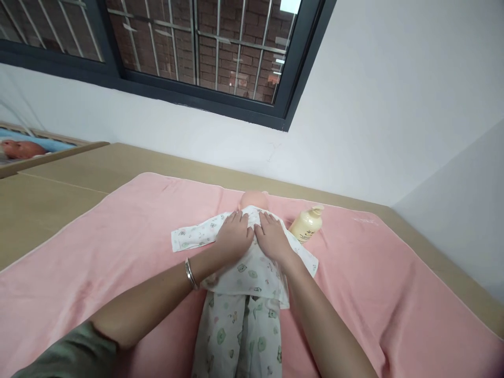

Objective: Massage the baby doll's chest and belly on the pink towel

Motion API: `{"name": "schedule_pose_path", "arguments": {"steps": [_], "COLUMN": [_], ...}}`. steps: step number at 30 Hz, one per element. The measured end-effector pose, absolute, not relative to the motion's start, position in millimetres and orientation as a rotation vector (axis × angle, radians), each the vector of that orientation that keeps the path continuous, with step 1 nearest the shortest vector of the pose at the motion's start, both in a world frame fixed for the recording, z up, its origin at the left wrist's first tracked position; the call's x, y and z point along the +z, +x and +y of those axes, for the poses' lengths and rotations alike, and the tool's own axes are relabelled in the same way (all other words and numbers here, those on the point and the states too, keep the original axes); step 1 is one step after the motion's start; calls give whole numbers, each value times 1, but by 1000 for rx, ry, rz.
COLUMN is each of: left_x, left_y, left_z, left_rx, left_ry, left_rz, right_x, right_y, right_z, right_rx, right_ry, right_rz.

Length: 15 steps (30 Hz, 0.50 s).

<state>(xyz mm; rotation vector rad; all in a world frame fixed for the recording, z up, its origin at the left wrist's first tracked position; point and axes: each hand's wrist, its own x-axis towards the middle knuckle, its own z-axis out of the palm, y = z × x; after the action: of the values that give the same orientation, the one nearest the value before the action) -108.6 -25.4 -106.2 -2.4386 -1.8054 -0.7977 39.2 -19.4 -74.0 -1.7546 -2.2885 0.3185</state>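
A baby doll (253, 199) lies on a pink blanket (149, 210), its head pointing away from me. It wears a white printed top (252, 275) with the sleeves spread out, and matching printed trousers (224, 328). My left hand (235, 237) rests flat on the left side of the top's chest, fingers stretched toward the doll's head. On the right side of the chest lies my right hand (272, 237), likewise flat with fingers extended. The two thumbs nearly meet in the middle. Neither hand grasps anything.
A pale yellow pump bottle (307, 224) leans on the blanket beside the right sleeve. Behind the tan table surface (126, 157) rises a white wall with a dark-framed window (197, 94). Another doll (23, 149) lies in a tray-like bed at the far left.
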Motion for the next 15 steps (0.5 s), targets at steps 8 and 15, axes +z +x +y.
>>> {"name": "schedule_pose_path", "arguments": {"steps": [8, 15], "left_x": [-103, -105], "left_y": [-120, -107], "left_z": [-7, -39], "left_rx": [-781, -757], "left_ry": [-2500, -2474], "left_rz": [-1896, -1690], "right_x": [-61, -73], "right_y": [24, 48], "right_z": [-42, -8], "right_rx": [248, 428], "right_ry": [-1668, -1642], "right_rz": [-2386, -2237]}}
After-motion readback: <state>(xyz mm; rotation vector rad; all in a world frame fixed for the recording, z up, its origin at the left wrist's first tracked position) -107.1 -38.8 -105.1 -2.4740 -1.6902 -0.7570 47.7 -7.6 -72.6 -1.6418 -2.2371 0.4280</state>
